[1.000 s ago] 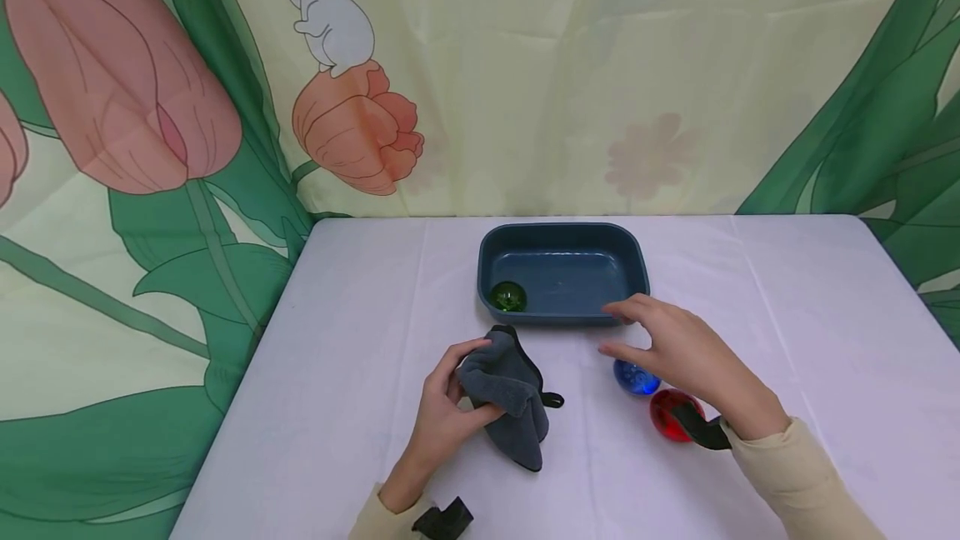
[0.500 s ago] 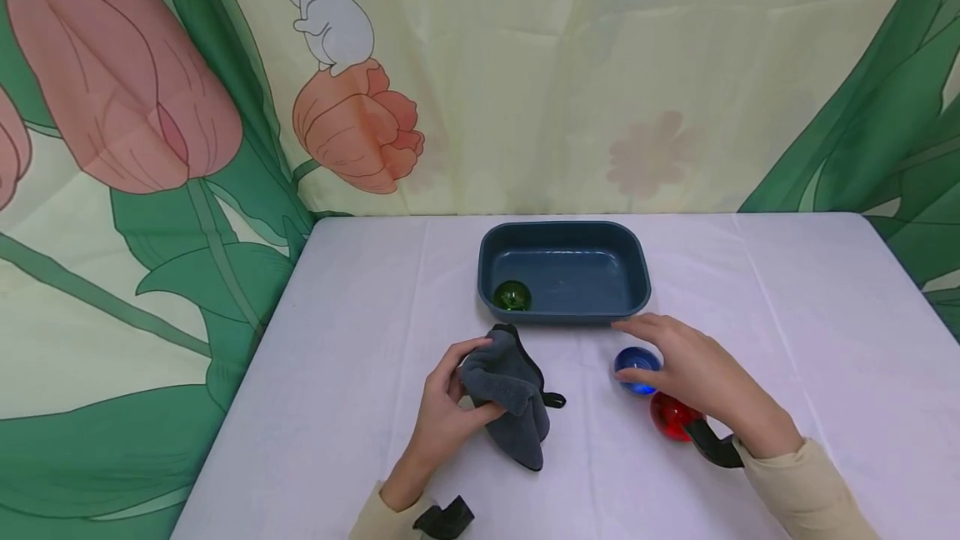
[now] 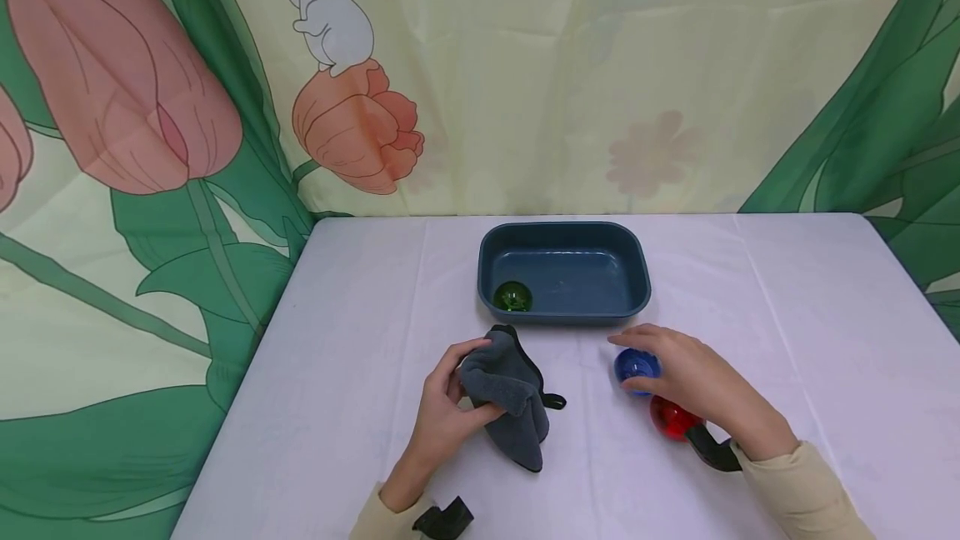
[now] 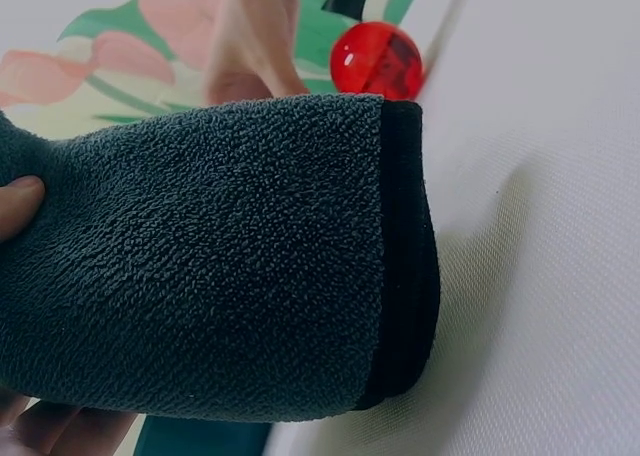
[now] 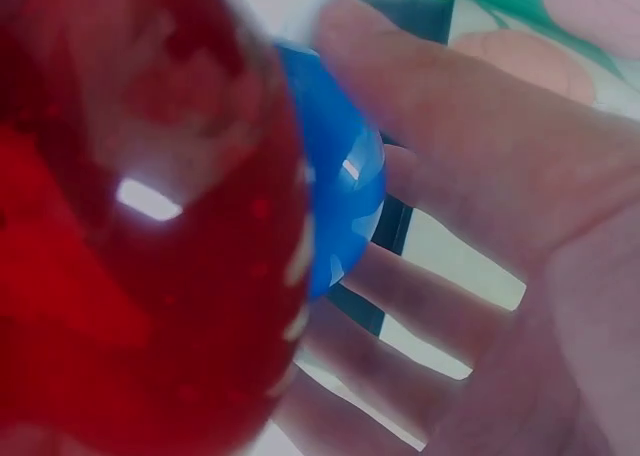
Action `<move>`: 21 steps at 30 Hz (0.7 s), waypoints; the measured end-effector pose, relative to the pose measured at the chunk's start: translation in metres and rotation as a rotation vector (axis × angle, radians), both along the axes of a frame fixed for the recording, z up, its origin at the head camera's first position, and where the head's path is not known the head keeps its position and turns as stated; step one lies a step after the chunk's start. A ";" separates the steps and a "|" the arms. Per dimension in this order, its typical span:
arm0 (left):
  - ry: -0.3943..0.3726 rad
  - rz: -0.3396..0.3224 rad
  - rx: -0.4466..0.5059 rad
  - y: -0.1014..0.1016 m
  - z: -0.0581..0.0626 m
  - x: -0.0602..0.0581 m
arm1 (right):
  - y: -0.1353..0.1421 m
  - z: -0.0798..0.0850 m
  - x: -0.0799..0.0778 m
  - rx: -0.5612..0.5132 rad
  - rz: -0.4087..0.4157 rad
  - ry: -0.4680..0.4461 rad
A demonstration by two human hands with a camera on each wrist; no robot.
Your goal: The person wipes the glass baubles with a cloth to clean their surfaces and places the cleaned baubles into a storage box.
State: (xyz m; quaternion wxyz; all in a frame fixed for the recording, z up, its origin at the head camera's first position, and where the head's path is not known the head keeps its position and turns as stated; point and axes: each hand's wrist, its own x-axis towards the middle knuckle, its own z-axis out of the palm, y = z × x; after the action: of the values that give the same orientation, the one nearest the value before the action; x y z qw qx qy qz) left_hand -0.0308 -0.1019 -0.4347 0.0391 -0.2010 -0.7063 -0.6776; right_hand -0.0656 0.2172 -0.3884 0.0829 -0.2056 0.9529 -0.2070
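In the head view my left hand (image 3: 442, 415) holds a folded dark grey cloth (image 3: 510, 398) with black edging and a small loop, pinched between thumb and fingers. Its fuzzy face fills much of the left wrist view. My right hand (image 3: 690, 369) is at a clear blue ball (image 3: 636, 365) on the table, thumb on the near side and fingers spread past the far side. The right wrist view has the blue ball (image 5: 345, 171) beside the thumb. A clear red ball (image 3: 671, 417) lies just nearer, below the right wrist, and looms large in that wrist view.
A dark blue rectangular basin (image 3: 570, 273) stands at the back of the white-covered table (image 3: 360, 315). A green ball (image 3: 513, 297) sits in its near left corner. Behind the table hangs a printed curtain (image 3: 525, 107) with tulips.
My right hand has drawn back from the basin's near rim, lowering around the blue ball, with thumb and fingers a little closer together. The left hand and cloth have stayed put.
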 end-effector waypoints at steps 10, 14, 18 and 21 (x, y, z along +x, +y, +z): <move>-0.021 0.004 0.003 0.000 0.000 0.000 | 0.000 -0.002 -0.001 -0.007 -0.043 -0.096; -0.031 0.006 0.005 0.000 0.000 0.000 | 0.003 -0.004 -0.001 -0.015 -0.038 -0.107; -0.020 0.005 0.004 0.000 -0.001 0.000 | 0.003 -0.004 -0.001 -0.007 -0.035 -0.114; -0.010 0.003 0.005 0.000 -0.001 0.000 | 0.002 -0.003 -0.002 -0.002 -0.030 -0.114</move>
State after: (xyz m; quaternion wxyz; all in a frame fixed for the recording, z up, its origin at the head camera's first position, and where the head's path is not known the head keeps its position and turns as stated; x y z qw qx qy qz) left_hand -0.0308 -0.1021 -0.4361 0.0371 -0.1963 -0.7050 -0.6805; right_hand -0.0674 0.2196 -0.3918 0.1338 -0.1795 0.9493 -0.2207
